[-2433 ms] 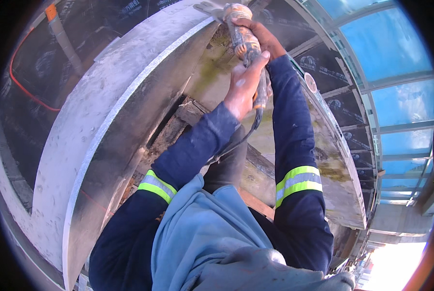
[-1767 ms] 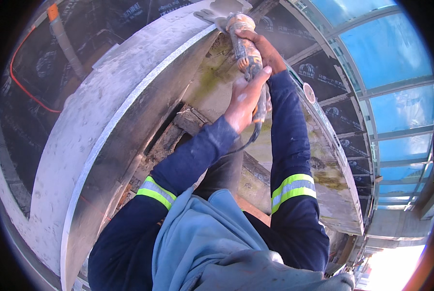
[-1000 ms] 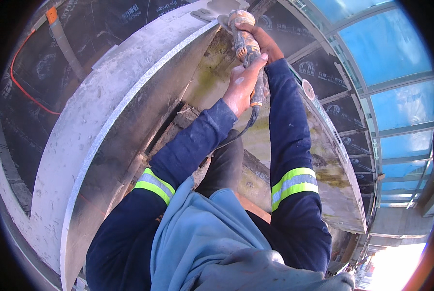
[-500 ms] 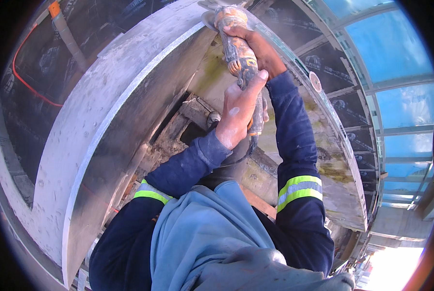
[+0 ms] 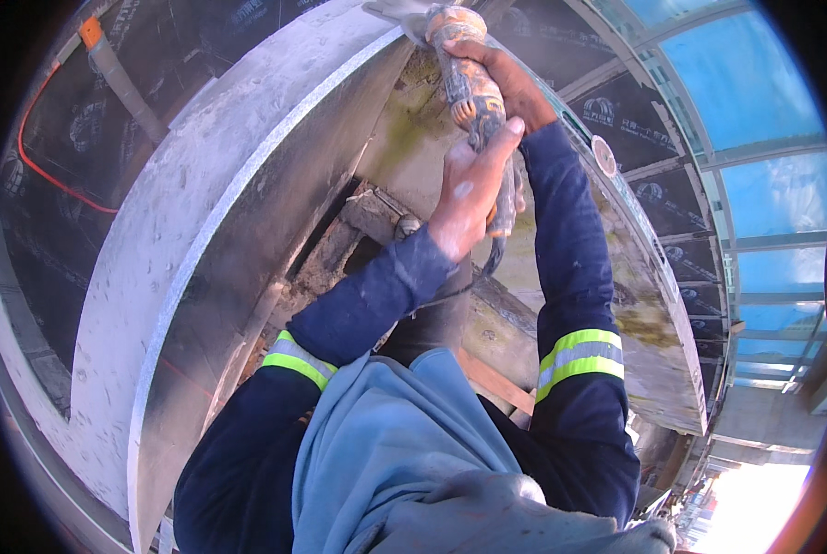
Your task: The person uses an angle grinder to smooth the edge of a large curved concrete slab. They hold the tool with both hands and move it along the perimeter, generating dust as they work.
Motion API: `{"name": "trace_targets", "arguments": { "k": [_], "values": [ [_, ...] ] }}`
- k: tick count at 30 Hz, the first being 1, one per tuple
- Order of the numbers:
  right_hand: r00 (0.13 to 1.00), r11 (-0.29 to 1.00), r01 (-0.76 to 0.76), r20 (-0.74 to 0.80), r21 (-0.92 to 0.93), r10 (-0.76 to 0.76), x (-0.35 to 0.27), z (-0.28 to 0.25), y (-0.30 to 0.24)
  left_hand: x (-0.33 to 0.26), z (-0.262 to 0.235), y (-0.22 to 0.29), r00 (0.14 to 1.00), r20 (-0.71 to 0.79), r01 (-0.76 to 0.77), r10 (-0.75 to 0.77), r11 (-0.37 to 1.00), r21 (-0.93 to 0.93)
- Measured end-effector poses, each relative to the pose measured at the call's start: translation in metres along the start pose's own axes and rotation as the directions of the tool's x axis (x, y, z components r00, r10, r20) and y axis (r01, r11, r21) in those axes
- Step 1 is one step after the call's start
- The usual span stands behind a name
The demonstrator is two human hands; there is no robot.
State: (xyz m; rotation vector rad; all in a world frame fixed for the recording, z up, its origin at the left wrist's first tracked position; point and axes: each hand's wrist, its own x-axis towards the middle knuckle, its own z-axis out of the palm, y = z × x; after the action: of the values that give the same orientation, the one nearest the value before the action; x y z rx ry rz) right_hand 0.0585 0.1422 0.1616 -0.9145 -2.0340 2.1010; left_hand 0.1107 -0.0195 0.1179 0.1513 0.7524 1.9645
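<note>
Both my hands grip a dusty orange and grey angle grinder [image 5: 473, 97] at the top of the view. My left hand [image 5: 469, 189] is wrapped round its rear handle, thumb pointing up along the body. My right hand [image 5: 510, 78] closes round the front of the body, near the head. The grinder's disc and guard [image 5: 402, 17] are at the far end, at the upper edge of a curved concrete wall [image 5: 155, 240]; dust blurs that spot, so I cannot tell whether the disc touches. A dark cable [image 5: 494, 263] hangs from the rear end.
A stained concrete panel [image 5: 658, 346] rises on the right, with a small round disc [image 5: 603, 156] on its edge. Rubble and timber [image 5: 335, 254] lie in the gap between. Behind the left wall are dark formwork sheets [image 5: 210, 55], an orange-tipped pipe [image 5: 118, 74] and a red cord [image 5: 39, 171].
Both hands and the grinder have shifted slightly to the right in the view. The grip stays the same, and the disc end remains by the wall's top edge.
</note>
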Motion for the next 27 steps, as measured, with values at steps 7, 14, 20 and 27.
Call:
{"name": "trace_targets", "arguments": {
  "k": [7,14,20,27],
  "values": [
    [0.998,0.998,0.055,-0.041,-0.009,-0.055,0.021,-0.016,-0.006,0.03,0.007,0.007,1.0,-0.004,-0.028,0.028,1.0,0.008],
    [0.997,0.999,0.03,0.071,0.034,-0.033,-0.025,0.033,0.01,-0.041,-0.011,0.003,0.999,-0.045,0.02,-0.02,1.0,0.017],
    [0.994,0.996,0.087,0.065,0.019,-0.088,-0.029,0.044,0.018,-0.053,-0.012,0.002,0.999,-0.049,0.008,-0.01,1.0,-0.027],
    [0.999,0.999,0.035,0.01,0.016,-0.035,0.01,-0.011,-0.001,0.011,-0.005,0.004,0.999,0.048,-0.015,0.014,1.0,0.013]
  ]
}}
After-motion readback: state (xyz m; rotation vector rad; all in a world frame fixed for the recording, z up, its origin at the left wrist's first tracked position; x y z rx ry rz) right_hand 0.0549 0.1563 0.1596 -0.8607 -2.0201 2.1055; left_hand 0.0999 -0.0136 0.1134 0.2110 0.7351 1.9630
